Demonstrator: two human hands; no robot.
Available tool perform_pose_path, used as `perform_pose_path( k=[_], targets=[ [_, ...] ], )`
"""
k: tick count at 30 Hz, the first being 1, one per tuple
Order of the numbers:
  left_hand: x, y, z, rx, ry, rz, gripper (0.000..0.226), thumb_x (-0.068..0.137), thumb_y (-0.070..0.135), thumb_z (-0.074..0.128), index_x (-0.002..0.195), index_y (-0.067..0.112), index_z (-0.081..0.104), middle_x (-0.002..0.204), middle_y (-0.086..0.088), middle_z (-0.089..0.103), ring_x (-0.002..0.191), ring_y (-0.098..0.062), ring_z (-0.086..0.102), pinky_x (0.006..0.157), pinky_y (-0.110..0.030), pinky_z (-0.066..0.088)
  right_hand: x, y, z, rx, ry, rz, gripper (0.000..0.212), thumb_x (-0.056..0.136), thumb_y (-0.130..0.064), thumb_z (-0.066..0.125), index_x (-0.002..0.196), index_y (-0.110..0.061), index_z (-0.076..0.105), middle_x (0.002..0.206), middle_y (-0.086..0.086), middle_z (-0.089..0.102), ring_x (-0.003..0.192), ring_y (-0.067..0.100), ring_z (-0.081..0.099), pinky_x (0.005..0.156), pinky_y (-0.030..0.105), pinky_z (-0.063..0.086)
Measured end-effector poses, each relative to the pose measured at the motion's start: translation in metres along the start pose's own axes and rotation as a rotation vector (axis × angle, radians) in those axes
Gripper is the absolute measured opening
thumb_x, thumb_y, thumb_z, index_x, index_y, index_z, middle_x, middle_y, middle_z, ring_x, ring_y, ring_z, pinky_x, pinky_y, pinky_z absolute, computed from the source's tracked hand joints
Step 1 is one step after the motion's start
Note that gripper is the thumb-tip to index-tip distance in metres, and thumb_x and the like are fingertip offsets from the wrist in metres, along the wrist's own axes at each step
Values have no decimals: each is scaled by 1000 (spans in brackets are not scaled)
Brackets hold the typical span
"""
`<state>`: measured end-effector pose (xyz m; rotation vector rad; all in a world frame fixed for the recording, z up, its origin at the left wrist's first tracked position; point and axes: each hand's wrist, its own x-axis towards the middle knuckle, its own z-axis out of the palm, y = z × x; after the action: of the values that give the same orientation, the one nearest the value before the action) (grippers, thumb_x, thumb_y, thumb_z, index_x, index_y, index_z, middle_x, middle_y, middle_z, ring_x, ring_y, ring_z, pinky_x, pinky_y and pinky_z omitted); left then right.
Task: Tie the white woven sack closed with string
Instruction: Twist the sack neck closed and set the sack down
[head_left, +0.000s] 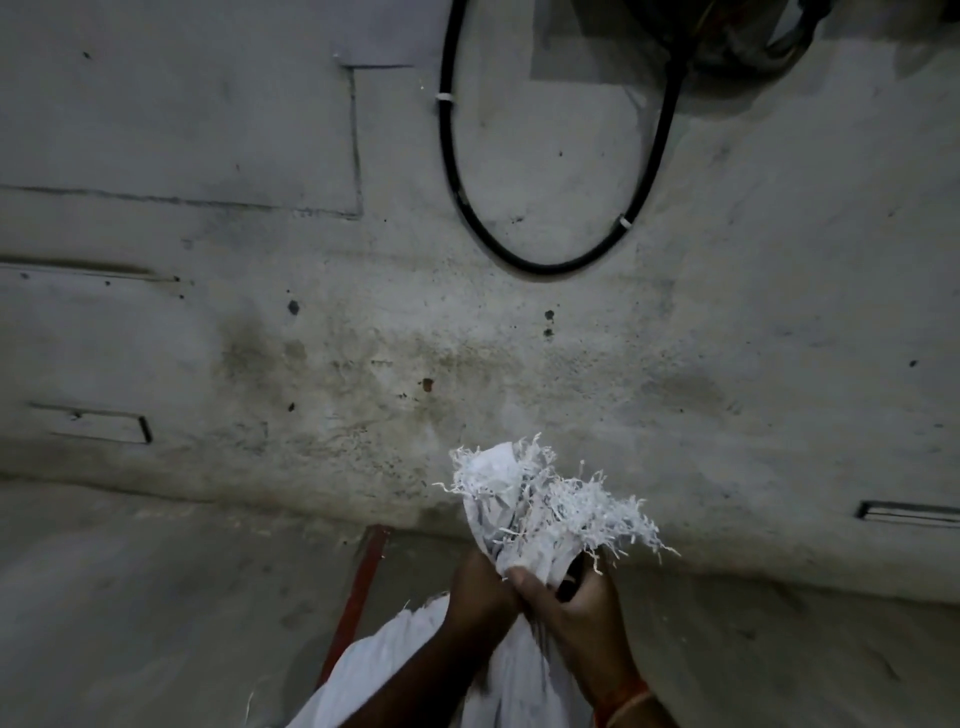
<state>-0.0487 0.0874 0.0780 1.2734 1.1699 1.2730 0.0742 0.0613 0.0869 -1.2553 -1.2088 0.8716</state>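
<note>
Both hands are bunched round the gathered neck of the white woven sack (524, 519), low centre of the view. The left hand (480, 592) is wrapped tight on the neck from the left, fingers closed on the fabric. The right hand (571, 603) is clamped on the same neck from the right, thumb across the front, touching the left hand. Above the fists the frayed sack mouth (566, 499) fans out up and to the right. The sack body (395, 670) hangs below the wrists at the bottom edge. No string is clear here; a dark strand near the right-hand fingers may be it, too dim to tell. Behind: stained grey wall (260, 338), black cable loop (545, 267), red bar (358, 592) left of the sack.
</note>
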Motion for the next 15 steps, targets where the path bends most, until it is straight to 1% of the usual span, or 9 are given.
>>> perform_pose_path(
  k=[2,4,6,8,10,12,13,14,15],
  targets=[
    [-4,11,-1,11,-114,-9,50,74,5,79,118,27,70,115,2,76,114,-20,70,96,-44,57,4,-4,2,-92,46,-15,27,73,-22,85,97,-19,73,93,-6,79,91,6,74,87,41,60],
    [-7,19,-7,6,-259,-25,59,72,-9,80,123,18,65,114,4,76,111,-15,70,90,-34,59,9,-12,2,-48,63,-30,13,82,-21,79,94,-19,75,94,-5,80,91,10,75,89,48,58],
    [-8,27,-14,12,-331,-71,55,74,-14,77,112,23,64,104,9,77,99,-4,71,79,-16,56,13,-21,5,17,34,-45,11,87,-16,73,98,-17,76,98,-5,80,95,12,75,92,49,57],
    [-5,29,-19,-4,-357,-116,46,77,-6,79,103,28,62,114,2,73,92,0,68,75,-14,55,13,-26,9,99,-41,-46,14,90,-14,71,103,-16,75,103,-3,79,100,14,74,96,49,56],
    [-1,27,-20,-75,-266,-103,47,72,7,84,111,24,63,122,-3,72,98,-7,70,81,-19,57,11,-29,11,169,-146,-20,32,89,-22,72,120,-16,67,118,0,75,112,16,70,101,47,53],
    [2,22,-17,-168,-166,-82,54,72,18,82,123,16,64,123,-4,72,113,-18,69,92,-33,57,6,-17,7,166,-239,-24,66,83,-35,75,141,-24,46,137,-4,62,125,10,61,105,37,50],
    [2,21,-15,-208,-141,-98,51,76,14,79,125,13,65,123,-10,71,115,-26,68,94,-42,57,-2,-9,4,113,-262,-30,80,79,-38,78,146,-30,35,142,-10,56,127,7,57,104,33,50],
    [0,22,-12,-225,-106,-126,44,78,5,75,121,10,67,120,-16,71,112,-32,69,90,-46,58,-12,2,1,43,-288,-22,91,75,-40,80,149,-35,27,144,-14,52,129,4,54,103,32,51],
    [0,20,-9,-251,-60,-154,39,78,-5,72,114,9,68,114,-19,72,105,-34,71,85,-46,60,-21,13,1,-2,-323,-18,99,71,-40,82,149,-40,21,146,-17,48,131,2,52,105,35,50]
  ],
)
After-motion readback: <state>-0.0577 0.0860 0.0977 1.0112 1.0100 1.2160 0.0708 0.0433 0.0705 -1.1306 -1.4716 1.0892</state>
